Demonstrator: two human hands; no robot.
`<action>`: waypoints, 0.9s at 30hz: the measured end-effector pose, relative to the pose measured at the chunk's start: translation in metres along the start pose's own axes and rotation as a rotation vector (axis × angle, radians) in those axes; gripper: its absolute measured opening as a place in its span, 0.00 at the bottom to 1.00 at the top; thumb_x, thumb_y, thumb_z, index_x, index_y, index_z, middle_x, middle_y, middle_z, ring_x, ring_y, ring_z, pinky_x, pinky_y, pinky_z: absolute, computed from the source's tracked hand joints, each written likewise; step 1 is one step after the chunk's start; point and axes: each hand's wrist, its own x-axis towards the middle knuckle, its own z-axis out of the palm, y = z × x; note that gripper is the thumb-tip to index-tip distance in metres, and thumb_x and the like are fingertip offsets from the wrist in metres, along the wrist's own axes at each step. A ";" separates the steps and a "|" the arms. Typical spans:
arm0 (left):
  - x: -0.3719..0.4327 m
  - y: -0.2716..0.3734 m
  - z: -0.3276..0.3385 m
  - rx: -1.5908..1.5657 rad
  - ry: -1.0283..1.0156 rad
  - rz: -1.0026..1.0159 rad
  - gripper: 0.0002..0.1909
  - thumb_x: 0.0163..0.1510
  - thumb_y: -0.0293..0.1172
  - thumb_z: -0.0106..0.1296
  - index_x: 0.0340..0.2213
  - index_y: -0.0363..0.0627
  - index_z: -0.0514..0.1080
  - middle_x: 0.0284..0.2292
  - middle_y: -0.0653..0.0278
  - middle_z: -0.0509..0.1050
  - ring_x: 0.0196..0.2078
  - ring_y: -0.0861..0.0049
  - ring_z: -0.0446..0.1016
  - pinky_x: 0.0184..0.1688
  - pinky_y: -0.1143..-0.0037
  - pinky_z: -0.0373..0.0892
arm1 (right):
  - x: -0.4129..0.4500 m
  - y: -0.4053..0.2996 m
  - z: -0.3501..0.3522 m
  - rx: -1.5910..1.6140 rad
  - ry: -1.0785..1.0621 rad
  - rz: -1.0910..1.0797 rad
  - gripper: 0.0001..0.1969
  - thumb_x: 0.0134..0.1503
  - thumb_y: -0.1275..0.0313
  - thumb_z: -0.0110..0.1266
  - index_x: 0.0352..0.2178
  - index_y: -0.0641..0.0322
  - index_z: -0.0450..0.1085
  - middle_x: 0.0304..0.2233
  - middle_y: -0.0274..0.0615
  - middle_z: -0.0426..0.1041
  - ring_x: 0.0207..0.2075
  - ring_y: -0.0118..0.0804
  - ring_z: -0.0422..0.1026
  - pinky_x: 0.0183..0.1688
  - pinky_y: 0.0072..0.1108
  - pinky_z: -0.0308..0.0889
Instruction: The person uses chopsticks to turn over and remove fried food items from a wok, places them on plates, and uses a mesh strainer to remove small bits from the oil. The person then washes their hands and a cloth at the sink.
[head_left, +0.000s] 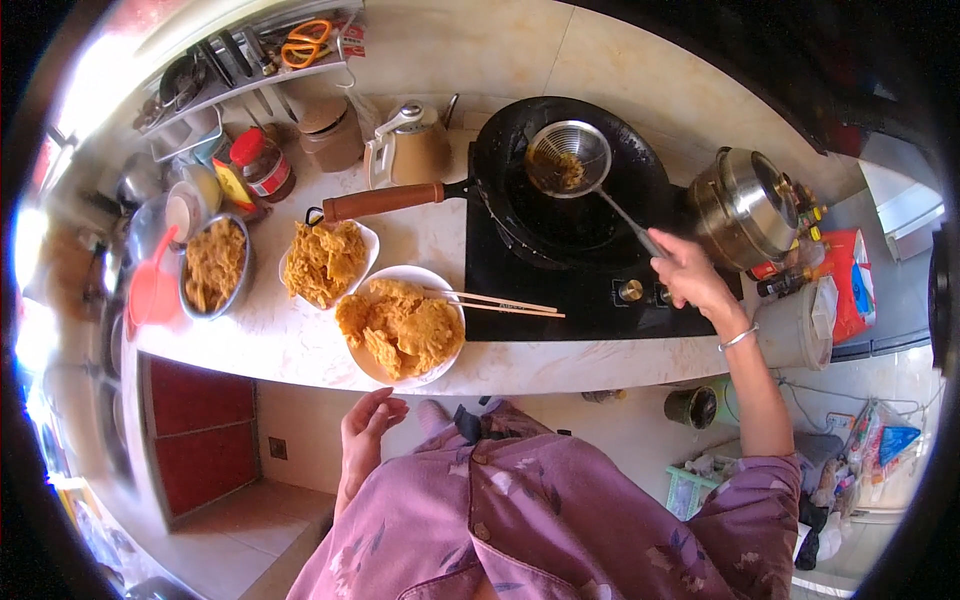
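My right hand (686, 274) grips the handle of a metal mesh skimmer (571, 157), whose basket holds brown crumbs over a black wok (637, 187). The wok, with a brown-wrapped handle, sits on a black glass cooktop (510, 326). My left hand (371, 420), fingers loosely bent and holding nothing, hangs just below the counter edge near a white bowl (450, 356) of golden fried pieces. Wooden chopsticks (510, 304) lie across that bowl's rim. Beside it, a second white bowl (373, 255) is heaped with fried pieces. A metal bowl (250, 259) farther left holds more battered or fried pieces.
A lidded steel pot (739, 210) stands right of the wok, near bottles and a bucket (787, 326). A kettle (420, 146), a red-lidded jar (262, 169) and a red plastic ladle (154, 289) are at the left. A utensil shelf (247, 88) hangs above.
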 end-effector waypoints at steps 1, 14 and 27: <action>0.000 0.000 -0.001 0.000 0.002 0.004 0.14 0.50 0.24 0.38 0.39 0.31 0.62 0.30 0.57 0.69 0.34 0.73 0.69 0.40 0.75 0.65 | -0.003 -0.002 0.003 0.057 -0.030 0.006 0.25 0.50 0.76 0.42 0.51 0.62 0.50 0.15 0.28 0.55 0.11 0.17 0.52 0.10 0.12 0.51; 0.002 -0.008 -0.005 -0.025 -0.037 0.017 0.14 0.50 0.24 0.38 0.39 0.31 0.62 0.30 0.57 0.69 0.34 0.73 0.69 0.40 0.75 0.65 | -0.021 -0.012 0.030 0.144 -0.091 -0.109 0.25 0.51 0.76 0.41 0.51 0.64 0.48 0.13 0.26 0.55 0.11 0.16 0.52 0.12 0.11 0.52; 0.001 0.008 0.013 0.066 -0.026 0.010 0.14 0.50 0.25 0.39 0.39 0.31 0.63 0.30 0.57 0.70 0.34 0.72 0.69 0.40 0.75 0.65 | -0.043 0.018 -0.028 0.120 -0.009 -0.168 0.24 0.49 0.77 0.41 0.50 0.58 0.51 0.14 0.27 0.57 0.10 0.16 0.52 0.10 0.10 0.51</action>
